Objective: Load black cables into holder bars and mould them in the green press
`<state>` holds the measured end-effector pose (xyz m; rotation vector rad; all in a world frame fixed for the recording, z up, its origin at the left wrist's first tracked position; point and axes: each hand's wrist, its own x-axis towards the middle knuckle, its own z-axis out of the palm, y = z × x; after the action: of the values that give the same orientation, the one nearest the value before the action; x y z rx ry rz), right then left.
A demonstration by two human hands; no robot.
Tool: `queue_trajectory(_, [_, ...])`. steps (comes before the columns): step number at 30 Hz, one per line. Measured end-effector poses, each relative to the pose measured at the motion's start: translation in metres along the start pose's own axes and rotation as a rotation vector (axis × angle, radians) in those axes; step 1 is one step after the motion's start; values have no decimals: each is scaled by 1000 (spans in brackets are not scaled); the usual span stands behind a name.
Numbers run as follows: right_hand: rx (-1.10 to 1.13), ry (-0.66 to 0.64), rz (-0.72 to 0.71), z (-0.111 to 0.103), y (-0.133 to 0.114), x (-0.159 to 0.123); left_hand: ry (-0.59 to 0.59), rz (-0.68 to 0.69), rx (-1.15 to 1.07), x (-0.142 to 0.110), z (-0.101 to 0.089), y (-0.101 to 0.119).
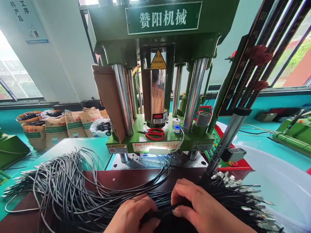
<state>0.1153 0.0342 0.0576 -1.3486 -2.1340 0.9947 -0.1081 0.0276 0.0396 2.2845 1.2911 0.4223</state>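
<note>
My left hand (136, 213) and my right hand (196, 205) are side by side at the front edge of a dark red-brown tabletop (116, 176). Both have curled fingers, with thumbs facing them, around black cables (165, 212) that run between the hands. The exact number gripped is hidden. A large heap of thin black cables (65, 183) with tips fanned out spreads to the left. Right of my right hand lies another thick bundle of black cables (233, 194), ending in many silver metal connectors (257, 202). A few loose cables arch up toward the machine's base.
Directly ahead stands a green press (145, 48) with steel columns (195, 87). On its ledge lie red-handled scissors (155, 134) and a blue-and-white spool (177, 129); a lit lamp (159, 150) hangs below. A white tub (279, 174) is right; filled sacks (55, 127) stand back left.
</note>
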Motion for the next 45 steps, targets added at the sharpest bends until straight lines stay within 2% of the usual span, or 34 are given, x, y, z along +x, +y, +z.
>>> queue_trajectory(5, [-14, 7, -22, -2, -4, 5, 52, 48, 24, 0, 5, -4])
queue_trajectory(10, [-48, -30, -26, -2, -4, 6, 14, 23, 84, 0, 7, -5])
queue_trajectory(20, [-21, -19, -48, 0, 1, 9, -33, -17, 136, 2, 5, -2])
queue_trajectory(29, [-116, -55, -48, -5, -2, 6, 130, 46, 131, -2, 15, -11])
queue_trajectory(31, [-165, -48, -47, -4, 1, 7, 101, 25, 115, -1, 13, -8])
queue_trajectory(35, [-192, -29, -60, -1, 5, 9, -62, -81, 99, 3, 8, -1])
queue_trajectory(38, [-170, -56, -84, -4, 4, 9, -97, -135, 111, 5, 10, 1])
queue_trajectory(41, [-159, -82, -95, -8, -1, 8, -44, -122, 82, 5, 13, -1])
queue_trajectory(45, [-200, -93, -102, -6, -2, 6, 80, -31, -13, 4, 12, -2])
